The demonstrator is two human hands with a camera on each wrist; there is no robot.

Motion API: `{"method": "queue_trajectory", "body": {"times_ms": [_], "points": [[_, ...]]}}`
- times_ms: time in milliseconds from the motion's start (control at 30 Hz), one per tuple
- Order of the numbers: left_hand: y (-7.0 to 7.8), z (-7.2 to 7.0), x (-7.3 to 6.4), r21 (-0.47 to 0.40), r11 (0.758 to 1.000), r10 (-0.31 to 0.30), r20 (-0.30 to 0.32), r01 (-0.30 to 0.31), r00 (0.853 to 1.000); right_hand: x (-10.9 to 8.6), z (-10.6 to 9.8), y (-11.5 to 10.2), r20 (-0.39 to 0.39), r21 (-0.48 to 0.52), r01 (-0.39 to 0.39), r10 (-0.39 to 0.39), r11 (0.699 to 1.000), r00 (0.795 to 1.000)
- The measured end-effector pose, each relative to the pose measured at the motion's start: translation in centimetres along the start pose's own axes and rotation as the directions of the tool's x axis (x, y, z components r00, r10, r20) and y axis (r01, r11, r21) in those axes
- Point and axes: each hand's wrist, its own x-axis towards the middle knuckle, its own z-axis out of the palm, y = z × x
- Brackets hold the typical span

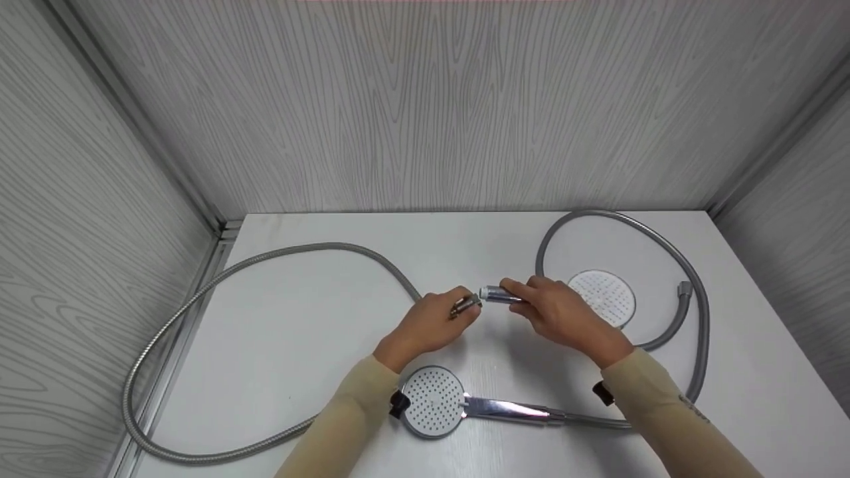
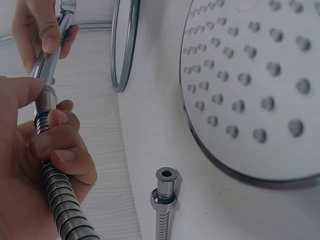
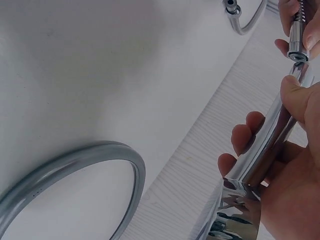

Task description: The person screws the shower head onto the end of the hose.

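Observation:
My left hand grips the connector end of a ribbed metal shower hose. In my right hand is the chrome handle of a shower head, whose round white spray face lies beyond that hand in the head view. The handle's white-tipped end faces the hose connector at very close range; whether they touch I cannot tell. A second shower head rests face up below both hands, its chrome handle joined to a hose.
A smooth grey hose loops over the right side of the white table, with a loose end nut. The ribbed hose's other connector lies near the second shower head. Wood-grain panels enclose the back and sides.

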Motion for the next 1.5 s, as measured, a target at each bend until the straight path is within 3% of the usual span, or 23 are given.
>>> {"method": "queue_trajectory", "body": {"times_ms": [467, 733, 1067, 1300, 1500], "points": [[0.7, 0.5, -0.8, 0.102, 0.993, 0.059, -0.044, -0.054, 0.997, -1.3, 0.0, -0.4, -0.006, -0.027, 0.008, -0.008, 1.0, 1.0], [0.8, 0.7, -1.0, 0.117, 0.99, 0.077, -0.036, -0.073, 0.996, -2.1, 0.2, -0.2, 0.05, -0.03, -0.029, 0.031, 0.999, 0.998], [0.7, 0.9, -1.2, 0.13, 0.987, 0.098, -0.052, -0.09, 0.994, -2.7, 0.5, -0.4, 0.051, -0.032, -0.001, 0.003, 0.999, 0.999], [0.8, 1.0, -1.4, 0.098, 0.993, 0.066, -0.055, -0.06, 0.996, -3.1, 0.9, -0.5, 0.037, -0.02, 0.02, -0.02, 1.0, 0.999], [0.9, 1.0, -1.4, 0.136, 0.989, 0.069, -0.06, -0.06, 0.996, -3.2, 0.9, -0.6, 0.029, -0.027, 0.035, -0.034, 0.999, 0.999]]}}
